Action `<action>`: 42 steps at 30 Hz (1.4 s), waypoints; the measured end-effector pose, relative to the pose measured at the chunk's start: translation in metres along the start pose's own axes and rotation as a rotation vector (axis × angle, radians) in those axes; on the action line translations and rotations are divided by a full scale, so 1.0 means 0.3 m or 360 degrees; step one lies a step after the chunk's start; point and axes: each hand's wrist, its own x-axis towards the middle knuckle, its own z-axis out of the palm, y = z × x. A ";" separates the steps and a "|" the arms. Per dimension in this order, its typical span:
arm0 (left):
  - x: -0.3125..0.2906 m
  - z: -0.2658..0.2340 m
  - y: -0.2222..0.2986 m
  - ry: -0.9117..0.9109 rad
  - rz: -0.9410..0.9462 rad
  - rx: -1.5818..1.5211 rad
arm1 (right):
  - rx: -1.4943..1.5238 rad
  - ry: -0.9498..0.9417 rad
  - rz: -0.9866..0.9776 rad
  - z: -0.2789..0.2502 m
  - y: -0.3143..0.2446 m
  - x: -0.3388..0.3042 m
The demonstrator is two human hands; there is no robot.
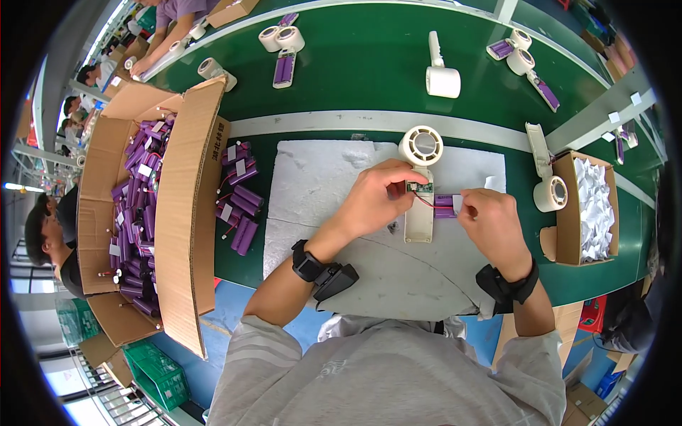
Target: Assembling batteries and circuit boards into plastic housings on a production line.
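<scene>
On the pale foam mat (305, 184), a white handheld fan (418, 228) lies with its round head away from me and its handle opened. A small green circuit board (420, 188) shows inside the handle. My left hand (373, 199) is closed on the fan, its fingertips at the board. Red wires run from there to a purple battery pack (445, 206) just right of the handle. My right hand (491, 221) is pinched at the pack's right end, by a white slip (457, 203). The fingertips partly hide what they grip.
A cardboard box (186, 213) full of purple battery packs stands left, with several loose packs (244, 199) beside it. A box of white slips (595, 209) is at right, next to an opened fan (550, 193). More fans (443, 82) lie beyond the white rail (312, 122). Another person (177, 18) works far left.
</scene>
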 end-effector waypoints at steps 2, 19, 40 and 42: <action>-0.001 0.012 -0.002 0.0056 0.0065 -0.0004 | 0.0096 -0.0023 0.0093 0.002 0.001 -0.003; 0.003 0.000 -0.017 0.0072 0.0054 -0.0173 | -0.0111 0.0052 -0.0259 0.063 0.011 -0.016; 0.000 0.025 -0.010 0.0140 -0.0023 -0.0127 | 0.0067 0.0033 -0.0211 0.015 0.045 -0.024; -0.004 0.021 -0.009 0.0154 -0.0025 -0.0105 | 0.0040 0.0025 -0.0203 0.016 0.034 -0.022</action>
